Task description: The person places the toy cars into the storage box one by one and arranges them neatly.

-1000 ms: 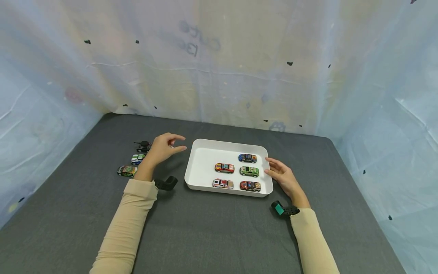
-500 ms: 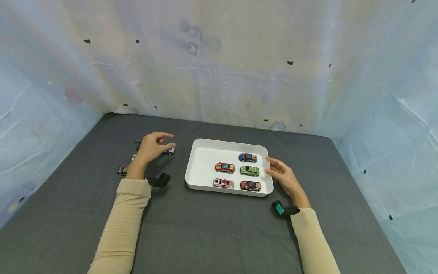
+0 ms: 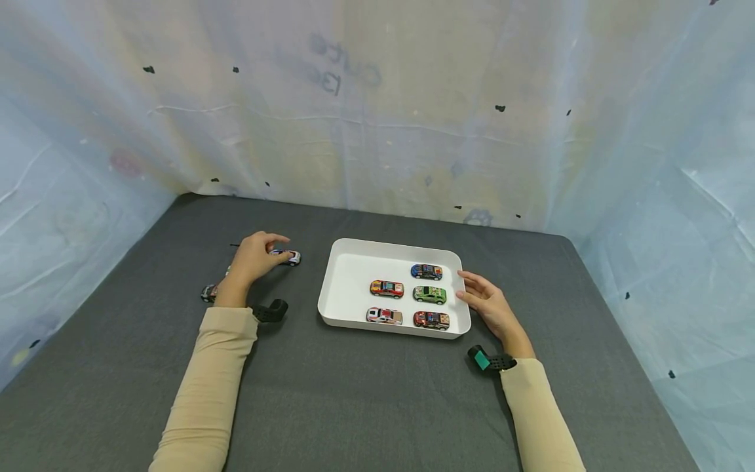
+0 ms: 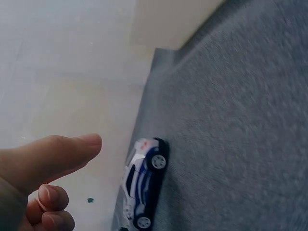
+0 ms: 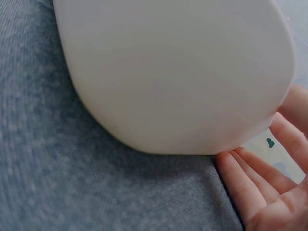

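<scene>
My left hand [image 3: 255, 257] hovers at a small white and blue toy car [image 4: 143, 179] on the grey cloth. In the left wrist view a gap shows between the extended digit and the car, with other fingertips curled below it. From the head view, the thumb overlaps the car's side. At the right end of a white tray [image 3: 354, 314], my right hand [image 3: 488, 305] holds the rim, thumb and index finger over the edge. Other fingers [image 5: 239, 175] touch the tray's outer wall in the right wrist view.
Inside the tray stand several toy cars: a blue one [image 3: 426, 272], a green one [image 3: 430, 295], a red and yellow one [image 3: 387, 289], a white and red one [image 3: 384, 316] and a dark red one [image 3: 431, 320]. Another car [image 3: 209, 293] is partly hidden behind the left wrist.
My left hand has moved left from beside the tray and lowered toward the white and blue car, its thumb now overlapping it. The right hand and the tray have stayed put.
</scene>
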`<state>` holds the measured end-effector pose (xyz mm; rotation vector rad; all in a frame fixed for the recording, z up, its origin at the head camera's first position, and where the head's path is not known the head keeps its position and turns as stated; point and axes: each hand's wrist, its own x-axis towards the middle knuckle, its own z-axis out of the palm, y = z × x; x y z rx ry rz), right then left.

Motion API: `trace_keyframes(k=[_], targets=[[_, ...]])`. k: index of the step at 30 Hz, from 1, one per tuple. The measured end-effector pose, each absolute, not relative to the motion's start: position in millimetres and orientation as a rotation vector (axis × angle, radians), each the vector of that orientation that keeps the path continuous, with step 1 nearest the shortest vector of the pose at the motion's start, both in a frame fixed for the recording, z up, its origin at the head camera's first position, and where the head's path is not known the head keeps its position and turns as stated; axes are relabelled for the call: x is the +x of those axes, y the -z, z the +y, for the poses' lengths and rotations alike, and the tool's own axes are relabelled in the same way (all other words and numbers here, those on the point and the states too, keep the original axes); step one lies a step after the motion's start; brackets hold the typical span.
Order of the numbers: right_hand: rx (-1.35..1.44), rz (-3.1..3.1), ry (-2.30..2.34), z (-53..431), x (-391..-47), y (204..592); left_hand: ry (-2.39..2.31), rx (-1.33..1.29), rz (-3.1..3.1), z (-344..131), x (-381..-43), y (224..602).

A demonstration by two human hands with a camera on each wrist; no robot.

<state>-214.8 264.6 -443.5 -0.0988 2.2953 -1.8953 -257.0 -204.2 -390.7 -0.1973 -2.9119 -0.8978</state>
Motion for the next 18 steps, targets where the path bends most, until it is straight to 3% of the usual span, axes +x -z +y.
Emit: trace_keyframes(k=[18], targets=[[-0.078,2.283,1.901,264,-213,443,0.729,-0.145,-3.02,-212,-261,406]])
